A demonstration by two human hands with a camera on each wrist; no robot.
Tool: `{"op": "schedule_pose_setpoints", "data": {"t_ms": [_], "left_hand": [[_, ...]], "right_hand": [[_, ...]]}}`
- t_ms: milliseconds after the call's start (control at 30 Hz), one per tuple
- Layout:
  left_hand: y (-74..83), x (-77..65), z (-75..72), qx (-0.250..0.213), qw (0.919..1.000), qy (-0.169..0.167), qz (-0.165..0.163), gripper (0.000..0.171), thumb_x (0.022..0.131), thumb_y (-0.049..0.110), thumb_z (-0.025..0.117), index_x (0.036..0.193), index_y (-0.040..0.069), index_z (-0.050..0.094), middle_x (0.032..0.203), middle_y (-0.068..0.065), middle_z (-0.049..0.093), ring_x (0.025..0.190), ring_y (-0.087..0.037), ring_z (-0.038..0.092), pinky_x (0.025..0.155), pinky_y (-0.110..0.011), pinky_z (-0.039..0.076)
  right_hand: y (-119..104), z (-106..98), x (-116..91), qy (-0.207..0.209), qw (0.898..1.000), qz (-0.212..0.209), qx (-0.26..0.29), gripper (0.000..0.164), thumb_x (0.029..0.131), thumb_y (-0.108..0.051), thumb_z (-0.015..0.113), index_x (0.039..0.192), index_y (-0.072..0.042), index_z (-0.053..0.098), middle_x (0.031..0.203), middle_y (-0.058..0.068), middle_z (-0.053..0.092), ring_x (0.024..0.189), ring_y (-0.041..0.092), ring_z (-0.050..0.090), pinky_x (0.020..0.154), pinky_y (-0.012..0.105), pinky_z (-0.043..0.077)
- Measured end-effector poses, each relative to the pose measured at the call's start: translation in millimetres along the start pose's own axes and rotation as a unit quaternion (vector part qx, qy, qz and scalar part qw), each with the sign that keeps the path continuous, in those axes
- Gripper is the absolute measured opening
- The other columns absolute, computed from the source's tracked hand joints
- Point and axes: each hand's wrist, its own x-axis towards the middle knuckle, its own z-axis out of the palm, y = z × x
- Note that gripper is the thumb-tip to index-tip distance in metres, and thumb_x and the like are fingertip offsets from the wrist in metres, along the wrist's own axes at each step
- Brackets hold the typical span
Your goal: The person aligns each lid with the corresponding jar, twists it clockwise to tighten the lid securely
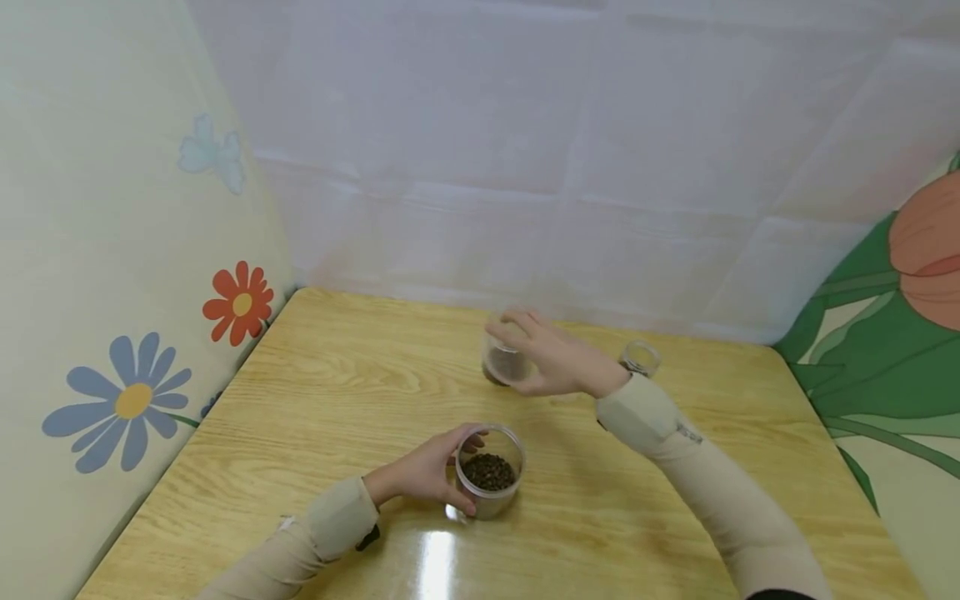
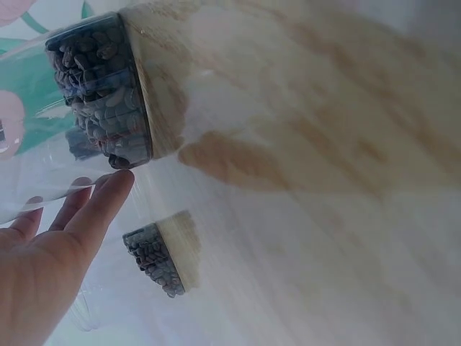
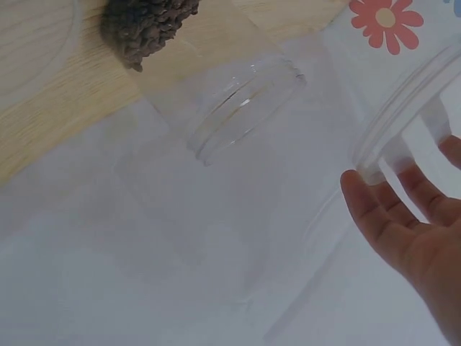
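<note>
Near the front of the table, my left hand (image 1: 427, 471) grips a clear jar (image 1: 491, 502) from its left side, thumb at the front and fingers behind. Small dark beans (image 1: 489, 472) fill its lower part, and its top is uncovered. In the left wrist view the left fingers (image 2: 97, 216) lie along the jar wall beside the dark beans. Farther back, my right hand (image 1: 551, 354) pinches a clear round lid (image 3: 392, 119) by its edge. Beneath it stands a second clear jar (image 1: 498, 371) with dark contents, partly covered by the hand in the head view.
A third clear jar (image 1: 641, 357) stands at the back right, partly behind the right wrist. A clear disc (image 3: 36, 50) lies on the wooden table (image 1: 360, 375). Pale cloth (image 1: 525, 208) hangs along the back, with flower-printed sheets at both sides.
</note>
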Motion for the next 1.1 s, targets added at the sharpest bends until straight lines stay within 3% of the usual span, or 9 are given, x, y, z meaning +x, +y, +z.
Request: {"op": "schedule_pose_setpoints", "data": {"t_ms": [233, 667, 1100], "left_hand": [[-2.4, -0.2, 0.6, 0.001, 1.0, 0.001, -0.002, 0.098, 0.061, 0.028, 0.084, 0.14, 0.011, 0.029, 0.132, -0.011, 0.042, 0.116, -0.024, 0.046, 0.09, -0.036, 0.044], [-4.2, 0.1, 1.4, 0.002, 1.0, 0.004, 0.006, 0.098, 0.062, 0.031, 0.084, 0.14, 0.011, 0.028, 0.132, -0.01, 0.043, 0.117, -0.024, 0.044, 0.091, -0.036, 0.044], [-2.6, 2.4, 2.5, 0.004, 1.0, 0.007, 0.004, 0.097, 0.063, 0.03, 0.083, 0.138, 0.005, 0.028, 0.134, -0.01, 0.043, 0.121, -0.024, 0.042, 0.093, -0.038, 0.042]], "right_hand": [[-2, 3, -14, 0.019, 1.0, 0.002, -0.005, 0.081, 0.076, -0.03, 0.071, 0.143, -0.011, 0.029, 0.135, 0.021, 0.035, 0.124, 0.035, 0.032, 0.092, 0.048, 0.041], [-6, 10, -39, 0.027, 0.999, 0.012, 0.019, 0.084, 0.073, -0.027, 0.074, 0.142, -0.01, 0.03, 0.136, 0.018, 0.033, 0.123, 0.033, 0.032, 0.094, 0.048, 0.039], [-11, 23, -58, 0.031, 0.998, 0.029, 0.036, 0.083, 0.074, -0.03, 0.073, 0.142, -0.007, 0.03, 0.133, 0.019, 0.035, 0.121, 0.031, 0.034, 0.093, 0.045, 0.041]]}}
